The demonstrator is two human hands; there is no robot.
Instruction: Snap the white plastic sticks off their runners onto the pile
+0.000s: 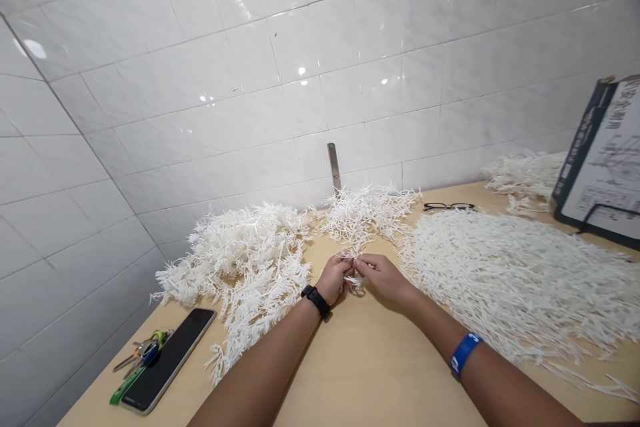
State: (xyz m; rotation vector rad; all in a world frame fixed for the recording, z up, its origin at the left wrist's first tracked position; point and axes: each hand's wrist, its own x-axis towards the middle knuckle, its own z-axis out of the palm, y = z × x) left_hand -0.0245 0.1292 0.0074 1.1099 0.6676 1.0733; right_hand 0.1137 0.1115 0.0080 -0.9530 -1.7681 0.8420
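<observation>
Near the table's middle, my left hand [336, 280] is closed around a small bunch of white branched plastic sprigs [354, 281], whose ends poke out below and above the fingers. My right hand [381, 275] meets it from the right, thumb and fingertips pinched together on the same bunch. The fingers hide exactly how the sprigs are gripped. Behind both hands lies a small heap of white sprigs [367, 210]. A fluffier branched pile [250, 260] spreads to the left, and a wide, flatter pile of white strands [515, 273] covers the right side.
At the left edge lie a phone [170, 360] and keys [145, 350] on a green strap. Glasses [449, 206] rest behind the right pile. A clipboard with a printed sheet [615, 160] leans at far right. A metal bracket [334, 167] stands against the tiled wall [350, 100].
</observation>
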